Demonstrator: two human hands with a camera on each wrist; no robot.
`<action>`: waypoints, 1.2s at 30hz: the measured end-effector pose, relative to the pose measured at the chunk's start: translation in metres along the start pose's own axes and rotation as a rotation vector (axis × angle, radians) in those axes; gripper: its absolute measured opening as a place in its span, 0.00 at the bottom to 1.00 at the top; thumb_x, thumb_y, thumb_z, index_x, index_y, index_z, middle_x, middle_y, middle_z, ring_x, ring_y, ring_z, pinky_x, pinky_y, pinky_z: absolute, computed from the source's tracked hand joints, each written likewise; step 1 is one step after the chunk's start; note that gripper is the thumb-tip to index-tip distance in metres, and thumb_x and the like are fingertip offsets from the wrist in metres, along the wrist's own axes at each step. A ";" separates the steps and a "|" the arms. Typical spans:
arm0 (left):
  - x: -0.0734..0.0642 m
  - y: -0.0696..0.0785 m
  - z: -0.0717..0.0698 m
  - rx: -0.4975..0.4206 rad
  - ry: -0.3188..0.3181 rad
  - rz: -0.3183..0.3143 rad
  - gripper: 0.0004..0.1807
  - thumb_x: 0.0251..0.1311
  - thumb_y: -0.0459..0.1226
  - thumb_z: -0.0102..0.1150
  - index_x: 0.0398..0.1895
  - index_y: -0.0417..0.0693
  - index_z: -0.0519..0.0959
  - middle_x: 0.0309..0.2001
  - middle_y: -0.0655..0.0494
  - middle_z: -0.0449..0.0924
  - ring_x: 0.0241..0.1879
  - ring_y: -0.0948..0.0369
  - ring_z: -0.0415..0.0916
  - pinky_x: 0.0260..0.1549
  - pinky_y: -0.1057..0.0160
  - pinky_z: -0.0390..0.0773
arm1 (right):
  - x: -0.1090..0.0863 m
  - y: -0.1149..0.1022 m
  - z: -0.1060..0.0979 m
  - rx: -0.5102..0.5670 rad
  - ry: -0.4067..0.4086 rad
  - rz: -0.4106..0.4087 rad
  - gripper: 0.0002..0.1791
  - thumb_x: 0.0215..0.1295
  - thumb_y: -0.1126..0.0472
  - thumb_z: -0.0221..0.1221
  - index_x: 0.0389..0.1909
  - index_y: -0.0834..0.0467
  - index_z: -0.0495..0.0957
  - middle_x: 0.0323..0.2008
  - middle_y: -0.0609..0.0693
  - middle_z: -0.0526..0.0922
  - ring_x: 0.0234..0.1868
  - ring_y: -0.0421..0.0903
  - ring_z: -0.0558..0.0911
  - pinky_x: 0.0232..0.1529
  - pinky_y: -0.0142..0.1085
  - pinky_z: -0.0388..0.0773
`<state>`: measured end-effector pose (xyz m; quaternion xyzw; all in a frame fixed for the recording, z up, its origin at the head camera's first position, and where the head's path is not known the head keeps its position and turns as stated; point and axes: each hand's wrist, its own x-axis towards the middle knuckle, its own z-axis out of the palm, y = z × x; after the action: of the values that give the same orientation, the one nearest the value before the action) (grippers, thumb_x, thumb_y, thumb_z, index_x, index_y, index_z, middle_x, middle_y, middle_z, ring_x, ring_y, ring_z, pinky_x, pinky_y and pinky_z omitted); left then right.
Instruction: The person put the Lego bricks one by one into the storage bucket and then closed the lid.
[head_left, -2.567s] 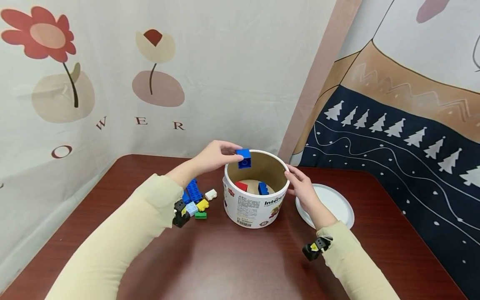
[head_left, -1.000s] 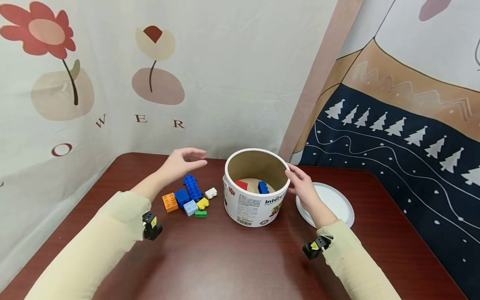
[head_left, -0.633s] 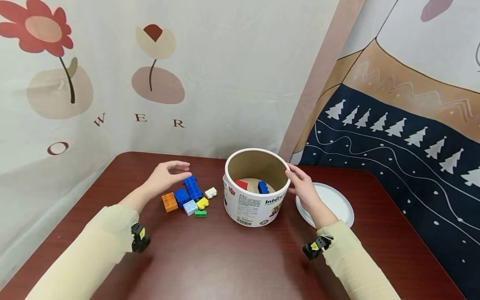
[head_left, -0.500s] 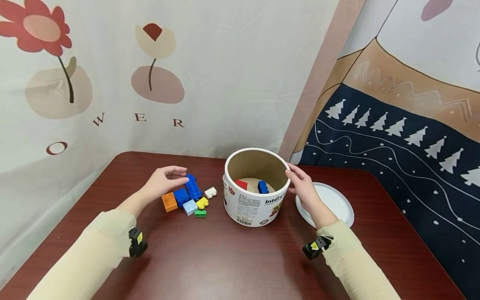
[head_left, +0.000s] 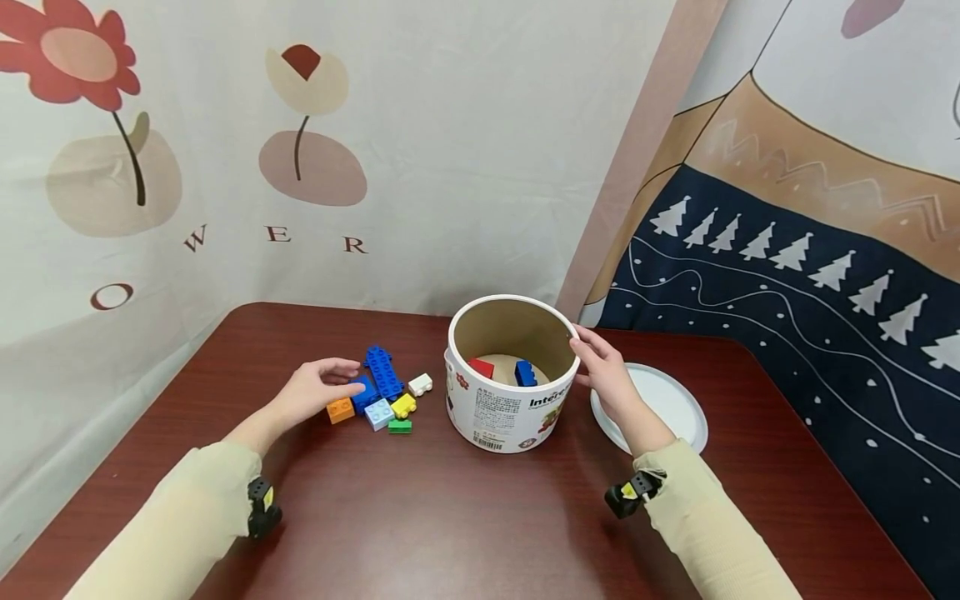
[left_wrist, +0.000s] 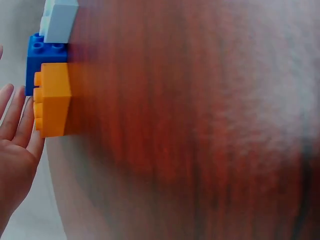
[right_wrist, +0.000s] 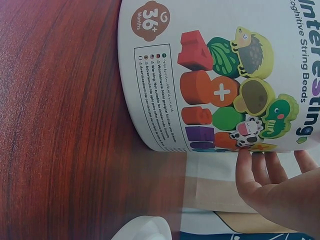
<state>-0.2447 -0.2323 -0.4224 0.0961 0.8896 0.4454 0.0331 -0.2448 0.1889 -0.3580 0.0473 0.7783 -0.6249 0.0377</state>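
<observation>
My left hand hovers at the left end of a small pile of toy bricks, fingers apart and holding nothing. Nearest to it are an orange brick and a dark blue brick; in the head view the hand partly covers both. My right hand holds the right side of a white printed bucket, thumb at the rim and fingers against the outer wall. Inside the bucket lie a red brick and a blue brick.
Beside the pile's nearer bricks lie a long blue piece, a light blue brick, a yellow piece, a green brick and a white piece. A round white lid rests right of the bucket, on the reddish-brown table.
My left hand, earlier above the bucket pinching a blue brick, has let it go and moved left and down to the pile. The right hand has stayed on the bucket.
</observation>
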 end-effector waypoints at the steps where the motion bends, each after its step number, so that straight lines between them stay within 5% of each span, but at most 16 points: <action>1: 0.000 -0.001 0.001 0.005 -0.003 0.002 0.30 0.58 0.48 0.60 0.58 0.37 0.72 0.53 0.38 0.76 0.51 0.47 0.74 0.48 0.56 0.79 | 0.000 0.000 0.000 0.001 0.000 -0.001 0.27 0.73 0.52 0.44 0.70 0.53 0.58 0.69 0.58 0.61 0.66 0.56 0.65 0.60 0.51 0.69; 13: 0.000 -0.003 0.004 0.126 -0.074 0.034 0.33 0.53 0.48 0.65 0.58 0.38 0.73 0.58 0.35 0.72 0.55 0.43 0.70 0.53 0.46 0.74 | 0.001 0.001 0.000 0.007 0.001 -0.010 0.26 0.73 0.53 0.44 0.70 0.53 0.59 0.69 0.58 0.61 0.66 0.56 0.66 0.60 0.51 0.69; 28: 0.003 0.006 -0.004 0.098 -0.057 0.039 0.31 0.56 0.45 0.63 0.60 0.37 0.71 0.59 0.34 0.71 0.57 0.41 0.68 0.52 0.46 0.74 | -0.001 -0.001 0.001 -0.005 0.003 -0.003 0.26 0.73 0.52 0.44 0.70 0.53 0.58 0.69 0.58 0.61 0.66 0.56 0.66 0.60 0.51 0.69; 36: 0.006 0.014 -0.012 0.081 -0.040 0.030 0.31 0.56 0.44 0.63 0.61 0.39 0.70 0.51 0.38 0.76 0.46 0.50 0.72 0.39 0.64 0.79 | -0.003 -0.003 0.002 -0.014 -0.003 -0.001 0.27 0.73 0.52 0.44 0.70 0.53 0.58 0.69 0.58 0.60 0.67 0.57 0.65 0.60 0.51 0.69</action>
<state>-0.2509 -0.2324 -0.4042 0.1196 0.9044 0.4076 0.0400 -0.2420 0.1867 -0.3551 0.0459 0.7825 -0.6197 0.0389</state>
